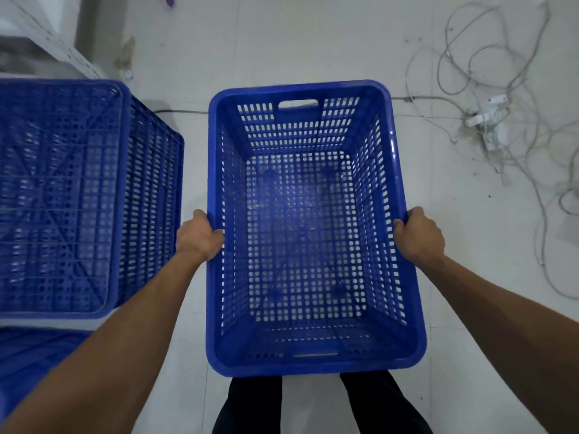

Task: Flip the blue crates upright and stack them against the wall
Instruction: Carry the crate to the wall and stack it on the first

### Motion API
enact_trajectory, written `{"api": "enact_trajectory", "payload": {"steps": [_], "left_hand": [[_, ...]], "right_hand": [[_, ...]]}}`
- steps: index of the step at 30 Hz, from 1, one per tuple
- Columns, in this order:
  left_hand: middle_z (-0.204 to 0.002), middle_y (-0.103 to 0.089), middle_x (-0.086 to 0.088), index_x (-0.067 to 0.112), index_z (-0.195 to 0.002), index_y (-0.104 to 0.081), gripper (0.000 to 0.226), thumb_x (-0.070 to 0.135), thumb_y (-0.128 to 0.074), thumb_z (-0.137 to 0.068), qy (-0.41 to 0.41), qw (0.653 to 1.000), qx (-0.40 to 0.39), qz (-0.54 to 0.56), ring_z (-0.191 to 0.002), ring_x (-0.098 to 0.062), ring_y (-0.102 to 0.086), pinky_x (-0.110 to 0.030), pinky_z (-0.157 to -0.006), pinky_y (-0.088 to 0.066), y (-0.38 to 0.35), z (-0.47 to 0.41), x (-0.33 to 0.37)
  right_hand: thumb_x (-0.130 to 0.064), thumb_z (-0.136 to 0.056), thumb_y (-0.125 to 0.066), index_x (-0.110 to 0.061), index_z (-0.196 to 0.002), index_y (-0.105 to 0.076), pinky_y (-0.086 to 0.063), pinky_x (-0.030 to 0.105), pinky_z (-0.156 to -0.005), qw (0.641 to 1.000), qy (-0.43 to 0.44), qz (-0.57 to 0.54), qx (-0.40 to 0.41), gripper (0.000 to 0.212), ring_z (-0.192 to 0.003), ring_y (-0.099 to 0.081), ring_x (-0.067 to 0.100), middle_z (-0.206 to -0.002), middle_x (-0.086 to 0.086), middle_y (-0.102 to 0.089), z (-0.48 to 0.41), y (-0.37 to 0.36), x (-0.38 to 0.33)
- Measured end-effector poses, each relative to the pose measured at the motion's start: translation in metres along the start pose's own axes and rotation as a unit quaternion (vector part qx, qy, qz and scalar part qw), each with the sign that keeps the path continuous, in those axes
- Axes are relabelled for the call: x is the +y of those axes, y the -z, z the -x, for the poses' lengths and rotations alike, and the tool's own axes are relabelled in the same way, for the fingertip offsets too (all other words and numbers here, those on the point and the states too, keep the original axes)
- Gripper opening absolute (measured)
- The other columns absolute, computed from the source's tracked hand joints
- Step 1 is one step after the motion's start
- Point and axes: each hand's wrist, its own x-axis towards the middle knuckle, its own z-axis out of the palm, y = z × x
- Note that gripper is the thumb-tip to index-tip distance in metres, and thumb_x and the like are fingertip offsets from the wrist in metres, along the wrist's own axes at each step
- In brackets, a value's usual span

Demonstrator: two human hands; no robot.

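Two hands hold one upright crate (313,227) at the centre of the view, open side up, its perforated floor visible through the mouth. The left hand (199,236) is closed over the left long rim, and the right hand (418,234) is closed over the right long rim, both at about mid-length, fingers curled inside the walls. Whether the crate rests on the pale floor (282,42) or is lifted just clear of it cannot be told from this view; the person's legs (250,405) stand at its near end. An inverted crate (62,195), ribbed base uppermost, lies well to the left, apart from the held one; a further blue edge (40,346) shows near-left, its attitude unclear. A tangle of cables (488,120) lies far right.

Judged step: the flip of this crate is done, and carrying to the wall is in hand. No stack is in view, so the wall's place is uncertain. The next move calls for a level two-handed lift, a path clear of the cables, and squared rims on setting down. The inverted crate remains to be turned.
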Motion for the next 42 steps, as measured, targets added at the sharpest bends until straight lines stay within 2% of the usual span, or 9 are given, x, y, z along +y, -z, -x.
{"api": "enact_trajectory", "payload": {"steps": [9,13,16,22,28,32,36,39,42], "left_hand": [[-0.087,-0.054,-0.006,0.010,-0.099,-0.046,0.027,0.029,-0.062,-0.088,-0.026,0.999,0.017,0.015,-0.066,-0.018,-0.049,-0.029,-0.052,-0.036,0.133,0.109,0.022],[-0.090,-0.054,-0.008,0.008,-0.100,-0.048,0.036,0.037,-0.065,-0.086,-0.029,0.998,0.048,0.021,-0.078,-0.027,-0.054,-0.036,-0.065,-0.045,0.202,0.181,0.028],[-0.082,-0.049,-0.002,0.011,-0.099,-0.043,0.040,0.042,-0.066,-0.086,-0.017,0.995,0.087,0.034,-0.073,-0.024,-0.050,-0.035,-0.062,-0.042,0.239,0.229,0.021],[-0.084,-0.053,-0.004,0.011,-0.096,-0.045,0.040,0.044,-0.066,-0.088,0.032,0.982,0.177,0.064,-0.073,-0.025,-0.052,-0.034,-0.059,-0.041,0.281,0.299,-0.001],[-0.079,-0.063,-0.011,0.005,-0.083,-0.053,0.038,0.040,-0.067,-0.088,0.091,0.943,0.283,0.148,-0.072,-0.030,-0.061,-0.035,-0.058,-0.045,0.302,0.372,-0.053],[-0.081,-0.066,-0.013,0.006,-0.079,-0.057,0.032,0.035,-0.068,-0.088,0.148,0.915,0.322,0.196,-0.076,-0.032,-0.063,-0.042,-0.069,-0.054,0.309,0.428,-0.096],[-0.064,-0.060,-0.003,0.020,-0.063,-0.046,0.035,0.032,-0.068,-0.087,0.208,0.874,0.368,0.239,-0.066,-0.028,-0.059,-0.031,-0.056,-0.043,0.298,0.490,-0.151],[-0.070,-0.062,-0.006,0.013,-0.064,-0.052,0.034,0.031,-0.069,-0.087,0.248,0.850,0.369,0.282,-0.073,-0.030,-0.062,-0.036,-0.060,-0.048,0.289,0.527,-0.199],[-0.069,-0.061,-0.009,0.009,-0.062,-0.050,0.038,0.030,-0.074,-0.083,0.287,0.819,0.379,0.322,-0.064,-0.026,-0.058,-0.041,-0.062,-0.050,0.276,0.559,-0.257]], "right_hand": [[-0.039,-0.098,-0.044,-0.012,-0.094,-0.041,-0.040,0.036,-0.062,0.994,0.047,-0.033,0.090,0.027,-0.068,-0.052,0.027,-0.083,0.006,-0.056,0.097,0.144,-0.041],[-0.040,-0.098,-0.042,-0.004,-0.105,-0.048,-0.038,0.038,-0.068,0.989,0.037,-0.070,0.121,0.037,-0.081,-0.056,0.034,-0.098,0.018,-0.062,0.155,0.203,-0.065],[-0.042,-0.097,-0.042,-0.002,-0.109,-0.049,-0.037,0.040,-0.070,0.986,0.048,-0.082,0.135,0.042,-0.091,-0.060,0.040,-0.105,0.023,-0.063,0.184,0.236,-0.080],[-0.039,-0.096,-0.048,-0.006,-0.101,-0.047,-0.038,0.037,-0.065,0.982,0.123,-0.085,0.119,0.034,-0.072,-0.048,0.027,-0.099,0.021,-0.064,0.215,0.276,-0.113],[-0.036,-0.098,-0.049,-0.008,-0.096,-0.043,-0.037,0.035,-0.062,0.962,0.251,-0.062,0.088,0.029,-0.070,-0.048,0.028,-0.096,0.019,-0.063,0.244,0.297,-0.173],[-0.037,-0.098,-0.050,-0.006,-0.098,-0.045,-0.037,0.035,-0.062,0.937,0.340,-0.037,0.076,0.031,-0.072,-0.053,0.032,-0.097,0.020,-0.064,0.282,0.295,-0.222],[-0.037,-0.098,-0.049,-0.001,-0.104,-0.049,-0.039,0.036,-0.064,0.903,0.425,-0.018,0.056,0.036,-0.083,-0.061,0.039,-0.100,0.024,-0.065,0.335,0.278,-0.274],[-0.038,-0.097,-0.050,-0.008,-0.095,-0.043,-0.038,0.036,-0.063,0.880,0.474,0.002,0.043,0.030,-0.073,-0.052,0.032,-0.099,0.022,-0.064,0.381,0.256,-0.309],[-0.039,-0.097,-0.051,-0.005,-0.099,-0.047,-0.038,0.036,-0.064,0.859,0.511,0.020,0.022,0.034,-0.082,-0.060,0.038,-0.099,0.022,-0.065,0.431,0.225,-0.344]]}}
